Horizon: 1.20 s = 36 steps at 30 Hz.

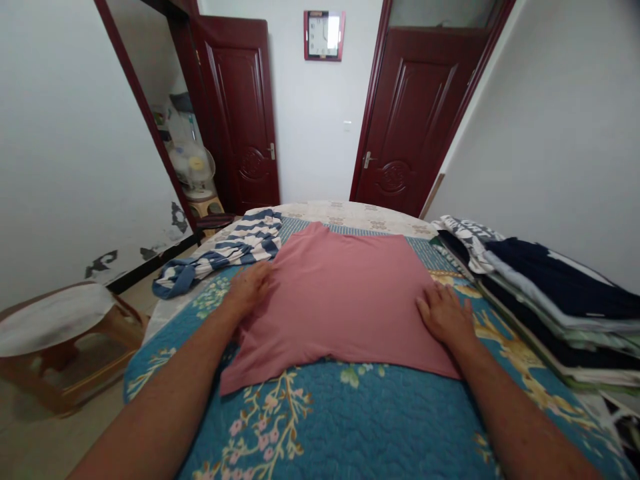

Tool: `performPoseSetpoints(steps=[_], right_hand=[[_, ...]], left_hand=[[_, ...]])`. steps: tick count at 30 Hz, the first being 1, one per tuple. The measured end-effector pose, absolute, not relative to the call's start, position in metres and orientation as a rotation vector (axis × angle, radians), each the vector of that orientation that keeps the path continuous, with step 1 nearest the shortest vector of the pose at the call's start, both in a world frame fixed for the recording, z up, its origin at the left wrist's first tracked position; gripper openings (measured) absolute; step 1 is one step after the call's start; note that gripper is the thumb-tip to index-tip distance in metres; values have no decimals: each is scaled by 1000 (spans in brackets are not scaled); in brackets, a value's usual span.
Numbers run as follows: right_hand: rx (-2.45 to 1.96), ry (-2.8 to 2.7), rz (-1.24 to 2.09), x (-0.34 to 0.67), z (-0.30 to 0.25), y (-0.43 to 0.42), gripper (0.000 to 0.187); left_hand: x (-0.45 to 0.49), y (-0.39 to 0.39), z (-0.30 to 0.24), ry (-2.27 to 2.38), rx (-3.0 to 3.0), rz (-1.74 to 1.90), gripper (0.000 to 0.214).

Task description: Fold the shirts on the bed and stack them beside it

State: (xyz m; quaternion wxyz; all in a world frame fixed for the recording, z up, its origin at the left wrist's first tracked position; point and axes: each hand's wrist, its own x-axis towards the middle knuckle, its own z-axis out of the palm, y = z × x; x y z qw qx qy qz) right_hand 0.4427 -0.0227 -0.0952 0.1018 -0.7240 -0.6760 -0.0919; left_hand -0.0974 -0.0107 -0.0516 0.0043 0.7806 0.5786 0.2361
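A pink T-shirt (340, 300) lies spread on a teal floral quilt (390, 420). Its left part is rumpled, with one sleeve corner pointing toward me. My left hand (251, 285) rests on the shirt's left edge, its slightly bent fingers lying on the fabric; the thumb is hard to make out. On the opposite edge, my right hand (447, 315) lies flat and open, fingers spread, palm down over the cloth. Neither hand lifts the shirt.
A crumpled blue-and-white striped garment (235, 243) lies at the table's far left. Folded clothes (560, 287) are stacked along the right side. A brown stool (70, 340) with a whitish top stands on the floor at left. A fan (194, 167) is visible through the doorway.
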Motion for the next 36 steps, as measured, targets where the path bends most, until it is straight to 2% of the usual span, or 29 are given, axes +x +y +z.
performPoseSetpoints(steps=[3,7,11,15,21,28,36], right_hand=[[-1996,-2132,-276,430,-97,-24,62],[-1983,-2244,-164,426,-109,-21,67],[-2007,-2219,-184,432,-117,-18,69],[-2003,-2209,-219,433,-118,-16,69],[-1989,-2184,-234,432,-123,-16,67],[-1978,-2176,-223,431,-122,-16,67],[-1966,-2195,-234,430,-116,-17,67]], left_hand=[[-75,-9,-63,1590,2623,525,55],[-66,-6,-75,1712,2641,376,66],[-76,8,-68,1769,2528,489,54],[-85,41,-46,2186,2135,645,46],[-80,98,-33,2330,1918,476,32],[-74,127,-36,2420,1769,412,30],[-84,106,-30,2542,1751,498,39]])
